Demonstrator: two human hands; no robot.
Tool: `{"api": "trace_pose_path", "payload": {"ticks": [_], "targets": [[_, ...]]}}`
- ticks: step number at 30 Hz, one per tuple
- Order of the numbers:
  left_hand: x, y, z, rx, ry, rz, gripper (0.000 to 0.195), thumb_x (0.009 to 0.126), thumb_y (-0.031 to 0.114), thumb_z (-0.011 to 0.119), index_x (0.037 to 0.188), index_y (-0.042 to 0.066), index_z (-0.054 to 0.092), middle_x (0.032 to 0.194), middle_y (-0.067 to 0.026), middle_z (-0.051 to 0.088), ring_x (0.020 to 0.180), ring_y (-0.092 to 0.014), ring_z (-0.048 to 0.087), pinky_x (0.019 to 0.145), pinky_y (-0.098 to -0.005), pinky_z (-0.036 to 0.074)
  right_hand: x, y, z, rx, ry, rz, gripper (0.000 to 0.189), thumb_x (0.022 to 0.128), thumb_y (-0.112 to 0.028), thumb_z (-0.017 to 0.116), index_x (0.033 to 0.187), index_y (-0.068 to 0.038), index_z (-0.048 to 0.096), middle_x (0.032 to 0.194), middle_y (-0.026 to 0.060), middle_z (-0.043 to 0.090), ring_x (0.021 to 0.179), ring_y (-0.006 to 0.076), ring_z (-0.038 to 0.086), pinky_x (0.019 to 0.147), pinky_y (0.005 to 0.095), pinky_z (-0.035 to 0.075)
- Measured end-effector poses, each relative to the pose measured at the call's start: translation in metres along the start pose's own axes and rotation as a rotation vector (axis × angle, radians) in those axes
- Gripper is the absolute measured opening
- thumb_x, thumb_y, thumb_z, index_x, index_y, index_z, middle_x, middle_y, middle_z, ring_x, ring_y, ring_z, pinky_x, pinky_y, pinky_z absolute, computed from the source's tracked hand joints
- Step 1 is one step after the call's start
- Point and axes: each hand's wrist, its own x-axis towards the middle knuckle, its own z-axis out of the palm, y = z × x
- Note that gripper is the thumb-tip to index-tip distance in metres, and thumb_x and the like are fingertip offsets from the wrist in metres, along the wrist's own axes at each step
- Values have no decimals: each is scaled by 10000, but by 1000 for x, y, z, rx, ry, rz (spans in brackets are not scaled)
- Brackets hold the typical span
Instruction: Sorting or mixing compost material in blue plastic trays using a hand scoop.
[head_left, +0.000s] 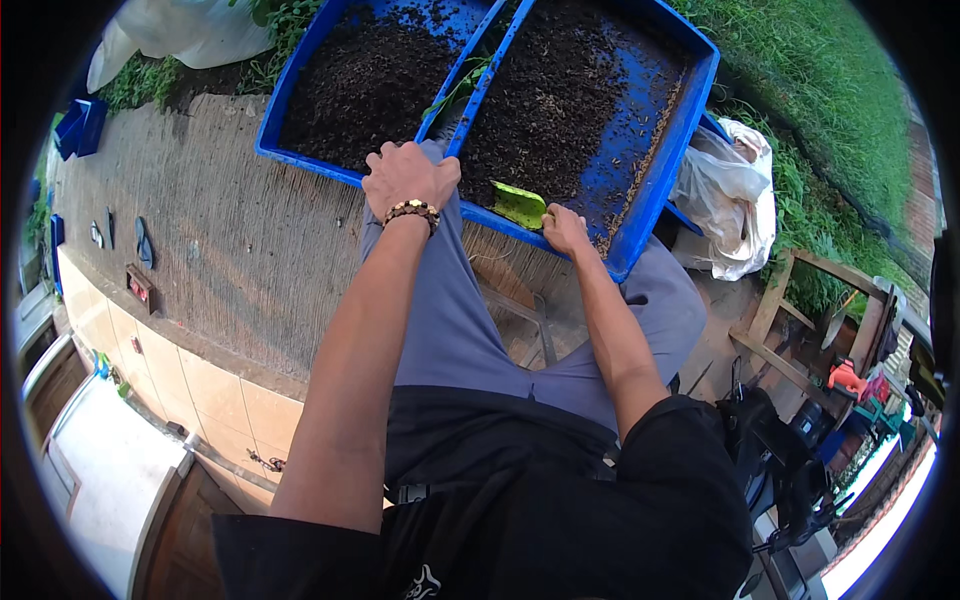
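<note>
Two blue plastic trays stand side by side before me, the left tray (311, 166) and the right tray (637, 247), both with dark crumbly soil in them. My right hand (567, 229) grips a lime-green plastic scoop (519, 206) at the near edge of the right tray, its blade lying against the soil (555, 120). Pale husk-like bits line that tray's right side, where some blue bottom shows. My left hand (409, 176), with beaded bracelets at the wrist, rests over my knee by the inner corner of the left tray; its fingers are bent and no object shows in them. Green leaves lie between the trays.
White plastic sacks (731, 199) lie right of the trays, beside grass. A wooden frame (780, 300) stands at the right, near a black wheeled vehicle. On the concrete at left are sandals (144, 241), a small box (141, 289) and a blue container (80, 127).
</note>
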Motion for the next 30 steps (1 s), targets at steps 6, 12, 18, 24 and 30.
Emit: {"api": "trace_pose_path", "payload": {"ticks": [6,12,18,24,30], "targets": [[4,-3,5,0,9,27,547,735,447,615,1095,51,733,1192,-158,645,1143,-352,596,948,-456,520,10,-12,13,116,-14,-3,282,936,-296,541,1048,-55,636,1056,213,684,1073,402,619,909,524,434],[1,1,1,13,8,11,501,764,419,648,1075,34,728,1191,-115,647,1155,-300,588,927,-407,520,23,-25,21,196,-21,1,268,938,-290,550,1054,-64,634,1071,212,681,1097,405,612,931,519,418],[4,-5,4,-8,12,13,537,739,433,603,1094,50,728,1196,-153,647,1157,-336,593,950,-450,521,27,-22,20,211,-8,-28,294,919,-298,551,1061,-57,640,1103,216,679,1098,407,614,939,509,425],[2,1,4,1,-3,16,518,755,427,633,1088,40,726,1203,-122,634,1161,-305,582,930,-419,515,33,-11,13,259,-71,-12,299,907,-302,555,1047,-58,658,1072,221,689,1107,408,614,944,519,410],[1,4,-1,-1,-12,8,502,760,431,636,1058,40,738,1188,-119,640,1149,-303,589,927,-420,517,40,-31,14,273,-25,-68,289,881,-295,556,976,-47,668,1012,229,693,1065,403,631,917,504,411]]}}
